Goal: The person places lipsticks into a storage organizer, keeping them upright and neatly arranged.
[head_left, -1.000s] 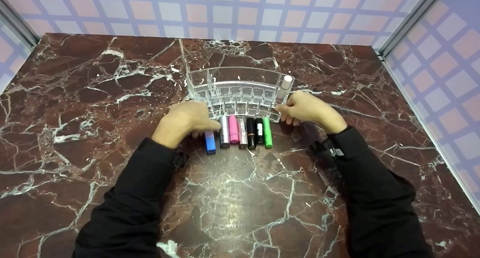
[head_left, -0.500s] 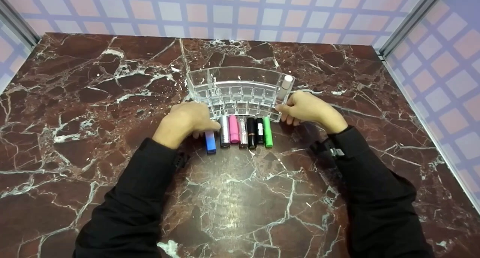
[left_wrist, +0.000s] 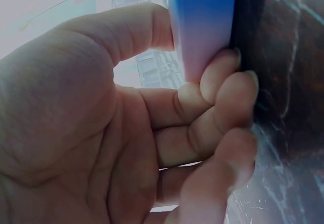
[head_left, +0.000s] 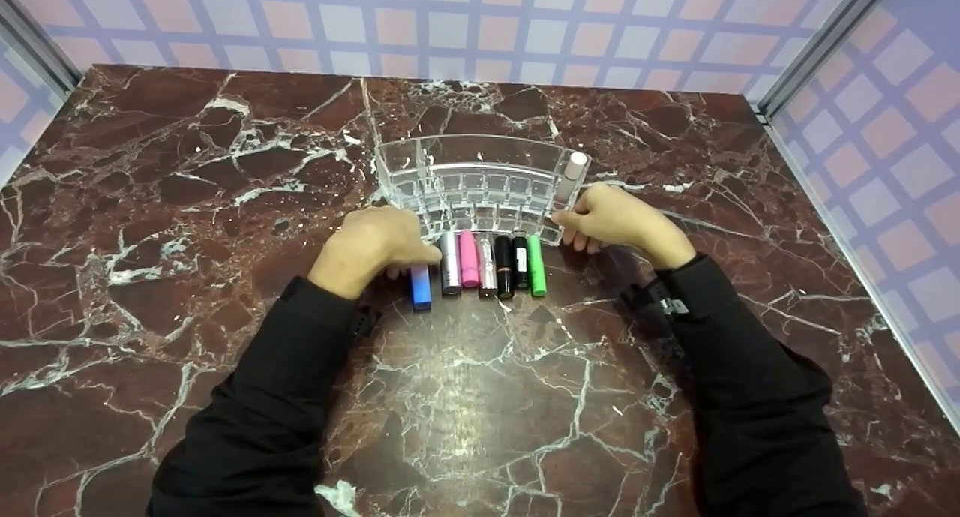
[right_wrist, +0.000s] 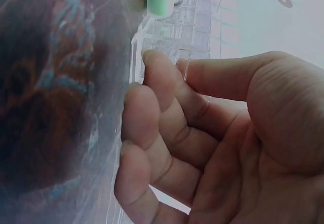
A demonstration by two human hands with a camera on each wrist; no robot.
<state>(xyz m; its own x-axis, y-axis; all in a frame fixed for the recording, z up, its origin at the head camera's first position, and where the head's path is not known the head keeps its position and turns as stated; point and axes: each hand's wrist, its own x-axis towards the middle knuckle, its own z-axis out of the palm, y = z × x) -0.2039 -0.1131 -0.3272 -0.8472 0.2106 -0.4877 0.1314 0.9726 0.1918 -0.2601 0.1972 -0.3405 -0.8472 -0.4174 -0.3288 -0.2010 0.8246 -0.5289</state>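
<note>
A clear acrylic lipstick organizer [head_left: 480, 173] with stepped compartments stands on the table. My right hand [head_left: 611, 220] pinches its front right corner between thumb and fingers. A white-capped tube [head_left: 574, 173] stands in its right end compartment. My left hand [head_left: 375, 243] is at the left end of a row of lipsticks, its thumb and curled fingers on a blue lipstick tube [head_left: 421, 288]. In the left wrist view the end of this tube [left_wrist: 202, 21] fades to pink between thumb and fingertips. Beside it lie a silver tube [head_left: 450, 266], a pink tube [head_left: 469, 260] and a green tube [head_left: 536, 266].
Between the pink and green tubes lie a clear silver-ended tube [head_left: 487, 268] and two black ones, one of them a black lipstick [head_left: 504, 268]. The dark red marbled table [head_left: 465, 412] extends toward the body. Checkered panels [head_left: 450, 22] border the back and right.
</note>
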